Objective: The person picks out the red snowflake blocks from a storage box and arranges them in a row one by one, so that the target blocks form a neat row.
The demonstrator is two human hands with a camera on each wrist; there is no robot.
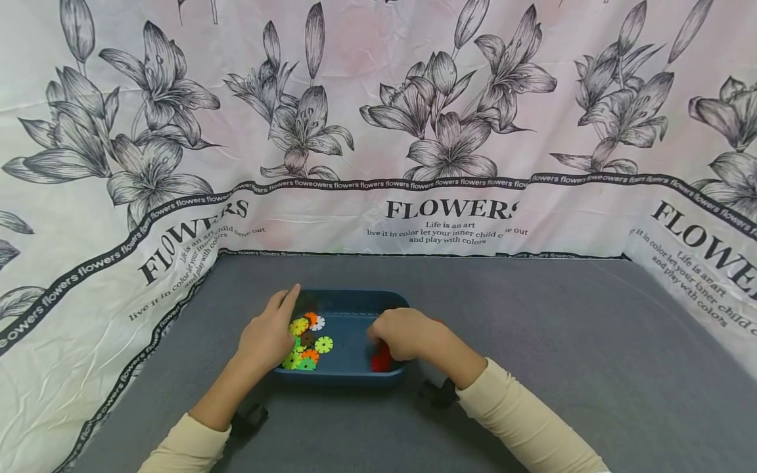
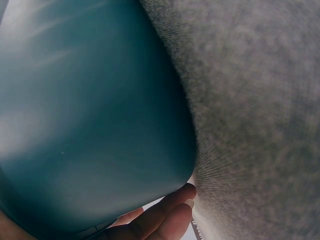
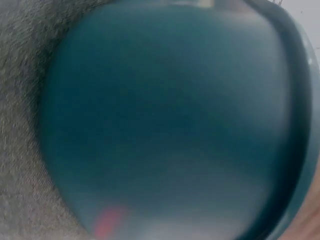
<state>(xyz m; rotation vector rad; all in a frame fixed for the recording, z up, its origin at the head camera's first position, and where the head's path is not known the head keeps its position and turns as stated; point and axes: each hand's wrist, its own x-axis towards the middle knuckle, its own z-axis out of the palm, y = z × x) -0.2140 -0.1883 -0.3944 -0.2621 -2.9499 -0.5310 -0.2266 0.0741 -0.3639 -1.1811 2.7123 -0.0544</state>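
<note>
A blue plastic tub (image 1: 349, 378) sits on the grey surface. My left hand (image 1: 269, 335) grips its left end; in the left wrist view, fingers (image 2: 167, 215) curl by the tub's outer wall (image 2: 100, 115). Notched plastic discs (image 1: 323, 345) in yellow, green, orange, white and brown are gathered inside at the left. My right hand (image 1: 405, 334) reaches over the right rim with bent fingers pointing down into the tub. Just under it are red pieces (image 1: 381, 359), blurred; I cannot tell whether its fingers pinch one. The right wrist view shows mostly the tub's wall (image 3: 170, 115).
Grey cloth (image 1: 562, 341) covers the surface around the tub. Behind and to the sides hangs a white curtain (image 1: 331, 226) printed with flowers and lettering. A bit of red (image 1: 439, 321) shows beyond the right wrist. Dark wrist cameras (image 1: 437, 394) sit beneath both forearms.
</note>
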